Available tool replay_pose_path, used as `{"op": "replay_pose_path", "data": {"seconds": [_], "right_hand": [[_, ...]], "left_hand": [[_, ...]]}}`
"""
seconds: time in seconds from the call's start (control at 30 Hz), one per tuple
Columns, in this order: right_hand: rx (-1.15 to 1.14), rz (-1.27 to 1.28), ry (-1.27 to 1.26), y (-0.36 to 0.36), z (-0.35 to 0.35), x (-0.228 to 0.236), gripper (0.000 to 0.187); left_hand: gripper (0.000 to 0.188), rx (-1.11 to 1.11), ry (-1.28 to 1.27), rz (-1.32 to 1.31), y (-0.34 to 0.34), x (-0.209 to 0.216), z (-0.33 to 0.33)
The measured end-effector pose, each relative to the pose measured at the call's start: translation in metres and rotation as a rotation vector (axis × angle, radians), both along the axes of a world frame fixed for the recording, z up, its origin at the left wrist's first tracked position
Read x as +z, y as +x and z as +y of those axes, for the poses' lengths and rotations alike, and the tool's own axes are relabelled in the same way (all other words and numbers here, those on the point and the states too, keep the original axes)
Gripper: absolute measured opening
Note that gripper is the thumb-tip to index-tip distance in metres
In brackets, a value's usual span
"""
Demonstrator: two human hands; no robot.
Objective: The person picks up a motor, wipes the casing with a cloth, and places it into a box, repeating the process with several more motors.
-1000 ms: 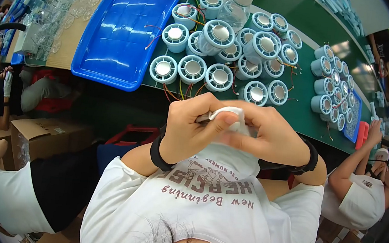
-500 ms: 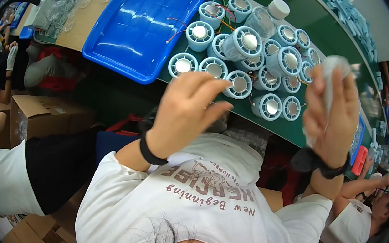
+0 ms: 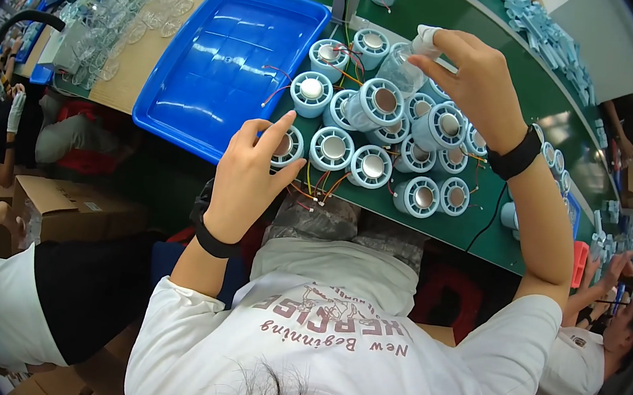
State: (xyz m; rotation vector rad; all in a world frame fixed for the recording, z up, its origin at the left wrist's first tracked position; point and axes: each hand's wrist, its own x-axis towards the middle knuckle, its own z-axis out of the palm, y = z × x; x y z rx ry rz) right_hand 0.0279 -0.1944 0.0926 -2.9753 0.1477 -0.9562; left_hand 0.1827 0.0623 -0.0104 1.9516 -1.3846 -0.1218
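Light-blue plastic cylinders stand in a cluster on the green table (image 3: 347, 201), with slotted rims, round metal discs on top and thin coloured wires. My left hand (image 3: 251, 167) has its fingers spread around the leftmost front cylinder (image 3: 288, 147), partly hiding it; how firmly it touches cannot be told. My right hand (image 3: 467, 74) reaches over the cluster. Its fingertips press a white cloth (image 3: 426, 41) against the top of a clear bottle (image 3: 402, 73), whose cap is hidden. Another cylinder (image 3: 383, 102) stands higher than its neighbours, just in front of the bottle.
An unfilled blue tray (image 3: 231, 55) lies left of the cluster. Beyond it, clear cup-like parts (image 3: 129, 28) cover a brown board. Pale blue strips (image 3: 542, 36) are heaped at the far right. A red bin (image 3: 579, 262) sits at the right edge. Other people work on both sides.
My right hand has swung inward and forward to the bottle's top with the white cloth. My left hand has come down and left to the leftmost front cylinder. The view has shifted.
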Motion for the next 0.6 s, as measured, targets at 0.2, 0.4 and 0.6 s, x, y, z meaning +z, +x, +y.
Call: {"op": "replay_pose_path", "data": {"seconds": [0.2,0.4,0.6], "right_hand": [[-0.029,0.054,0.083,0.004,0.004,0.020,0.028],[-0.351,-0.114,-0.170,-0.004,-0.131,0.025,0.046],[-0.728,0.256,0.079,0.055,-0.207,-0.036,0.069]], "left_hand": [[0.060,0.024,0.029,-0.037,0.004,-0.006,0.000],[0.053,0.125,-0.056,-0.103,-0.005,0.017,0.011],[0.035,0.117,-0.285,0.069,-0.015,0.028,0.017]]}}
